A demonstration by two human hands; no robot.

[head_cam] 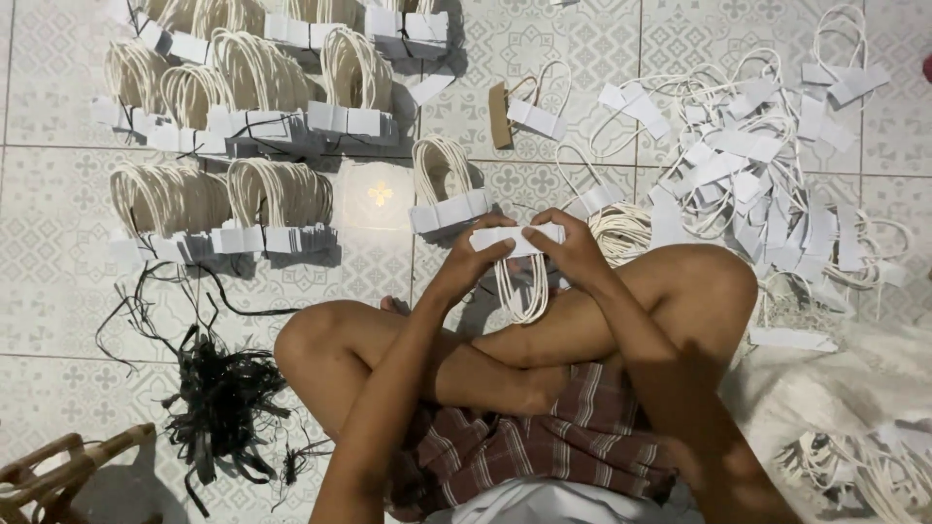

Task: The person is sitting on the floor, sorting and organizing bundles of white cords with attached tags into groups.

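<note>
Hands: left hand (473, 260) and right hand (573, 248) both gripped a stack of rope handles (521, 254), middle of frame.
Hidden: loops partly behind fingers.
Cut off: wooden thing (58, 471), lower left.

White tabs (517, 239) on cream cords (524, 291), black straps (218, 403), plaid (maroon-and-grey) shorts (544, 442), grey patterned tiles (58, 281).

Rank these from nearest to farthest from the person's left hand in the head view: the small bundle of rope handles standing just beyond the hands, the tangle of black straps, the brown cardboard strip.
From the left hand:
1. Small bundle of rope handles, just beyond the hand.
2. Brown cardboard strip, farther up the floor, slightly right.
3. Tangle of black straps, far off at lower left, beside the knee.
</note>
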